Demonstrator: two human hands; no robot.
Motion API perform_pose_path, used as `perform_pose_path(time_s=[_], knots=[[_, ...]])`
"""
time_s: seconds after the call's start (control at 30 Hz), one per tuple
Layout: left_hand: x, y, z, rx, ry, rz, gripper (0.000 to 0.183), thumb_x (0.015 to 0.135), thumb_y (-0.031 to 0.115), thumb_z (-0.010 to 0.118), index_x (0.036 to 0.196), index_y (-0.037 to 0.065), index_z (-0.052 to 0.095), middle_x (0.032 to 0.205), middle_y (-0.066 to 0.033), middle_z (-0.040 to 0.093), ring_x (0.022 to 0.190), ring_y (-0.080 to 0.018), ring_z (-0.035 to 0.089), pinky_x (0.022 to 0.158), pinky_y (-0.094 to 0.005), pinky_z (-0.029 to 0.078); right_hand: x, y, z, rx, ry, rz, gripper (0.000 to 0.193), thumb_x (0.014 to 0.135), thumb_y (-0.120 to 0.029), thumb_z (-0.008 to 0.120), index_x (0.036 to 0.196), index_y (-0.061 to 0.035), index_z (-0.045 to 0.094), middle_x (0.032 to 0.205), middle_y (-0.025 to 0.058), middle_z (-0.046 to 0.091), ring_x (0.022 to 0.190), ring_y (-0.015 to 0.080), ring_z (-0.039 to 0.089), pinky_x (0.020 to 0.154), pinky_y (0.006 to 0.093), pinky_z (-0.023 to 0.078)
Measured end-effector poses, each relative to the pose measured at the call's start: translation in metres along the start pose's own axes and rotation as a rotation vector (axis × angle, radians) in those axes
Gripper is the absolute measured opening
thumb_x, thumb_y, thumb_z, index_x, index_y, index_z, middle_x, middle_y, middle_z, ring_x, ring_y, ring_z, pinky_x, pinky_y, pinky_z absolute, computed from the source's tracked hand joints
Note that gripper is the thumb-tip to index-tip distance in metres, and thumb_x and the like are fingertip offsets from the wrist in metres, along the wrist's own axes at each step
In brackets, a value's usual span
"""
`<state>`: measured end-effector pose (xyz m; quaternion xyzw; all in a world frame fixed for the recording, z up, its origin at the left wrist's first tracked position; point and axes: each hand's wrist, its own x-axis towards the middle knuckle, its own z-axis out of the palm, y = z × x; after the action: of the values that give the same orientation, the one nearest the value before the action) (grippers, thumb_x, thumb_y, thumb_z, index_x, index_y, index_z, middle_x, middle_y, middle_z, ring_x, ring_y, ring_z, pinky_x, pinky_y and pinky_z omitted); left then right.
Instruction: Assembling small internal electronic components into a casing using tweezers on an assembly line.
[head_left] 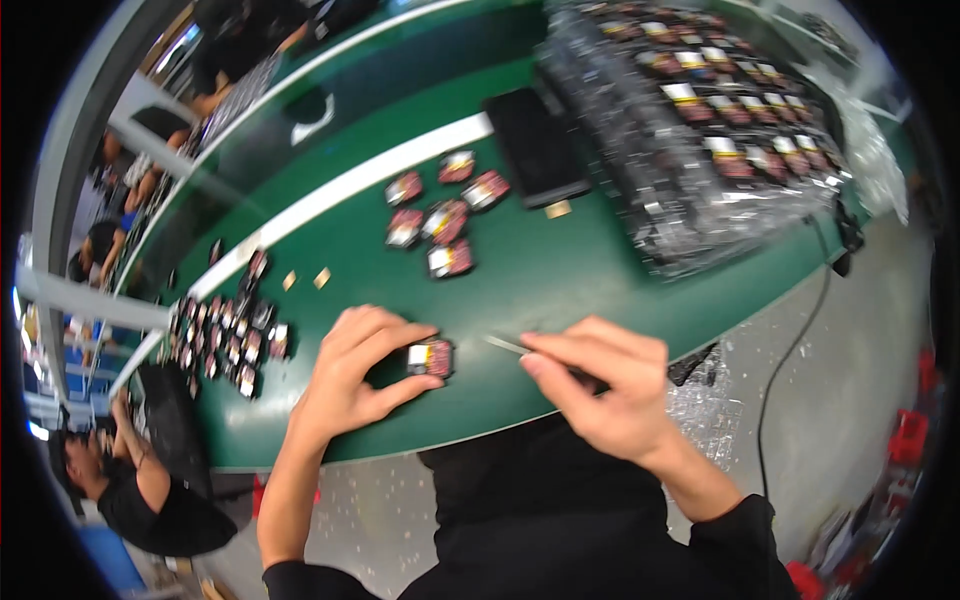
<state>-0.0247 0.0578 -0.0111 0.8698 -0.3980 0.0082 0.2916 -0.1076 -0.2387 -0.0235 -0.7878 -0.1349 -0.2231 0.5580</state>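
A small black block (431, 358) is held on the table (560, 300) in the grip of the left hand (348, 378); a thin metal tool (506, 345) is pinched by the right hand (618, 398) at its 3 o'clock, clear of it. Apparently one block is mid-work; six blocks (445, 221) lie at 12 o'clock, a cluster (234, 350) at 9, a plastic-wrapped stack (680, 222) at 2; which are finished cannot be told.

1 L hand (350, 372), 1 R hand (615, 388), 1 thin metal tool (507, 345), 1 small blk unit (432, 358) at L hand, 6 loose units (449, 260) ctr, far-L units (250, 347) too many & blurry to ct, 3 tan chips (321, 278), 1 flat blk slab (535, 145)
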Motion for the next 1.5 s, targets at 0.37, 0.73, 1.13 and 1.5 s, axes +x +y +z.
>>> perform_pose_path(time_s=[0.37,0.73,1.13,1.5], knots=[[0.116,0.088,0.044,0.163,0.192,0.317,0.021,0.081,0.013,0.091,0.087,0.004,0.072,0.093,-0.0095,0.070,0.085,-0.0293,0.067,0.078,-0.0398,0.051,-0.075,0.025,-0.087,-0.035,0.454,0.212,0.016,0.096,0.005,0.078,0.112,0.0059,0.081,0.082,0.0055,0.068,0.062,0.0063,0.058,0.056,0.0246,0.044],[0.178,0.113,0.118,0.263,0.289,0.301,0.035,0.089,0.010,0.094,0.069,-0.002,0.068,0.064,-0.0054,0.064,0.053,-0.0143,0.056,0.052,-0.0320,0.041,-0.056,0.048,-0.135,-0.607,0.461,-0.044,0.010,0.086,-0.008,0.081,0.093,-0.0012,0.082,0.077,0.0075,0.065,0.072,0.0272,0.068,0.062,0.0407,0.054],[0.183,0.118,0.113,0.349,0.406,0.356,0.033,0.092,0.001,0.091,0.070,-0.004,0.067,0.069,-0.0048,0.069,0.059,-0.0093,0.059,0.054,-0.0260,0.043,-0.047,0.070,-0.131,-0.489,0.501,-0.037,0.010,0.087,-0.012,0.079,0.091,-0.0046,0.083,0.075,0.0072,0.068,0.071,0.0285,0.071,0.061,0.0420,0.056],[0.182,0.126,0.118,0.226,0.398,0.277,0.030,0.091,-0.002,0.089,0.069,-0.004,0.069,0.067,-0.0046,0.069,0.060,-0.0090,0.060,0.059,-0.0256,0.043,-0.043,0.078,-0.129,-0.450,0.524,-0.098,0.007,0.082,-0.010,0.080,0.086,-0.0044,0.081,0.075,0.0067,0.068,0.067,0.0279,0.069,0.057,0.0405,0.052]])
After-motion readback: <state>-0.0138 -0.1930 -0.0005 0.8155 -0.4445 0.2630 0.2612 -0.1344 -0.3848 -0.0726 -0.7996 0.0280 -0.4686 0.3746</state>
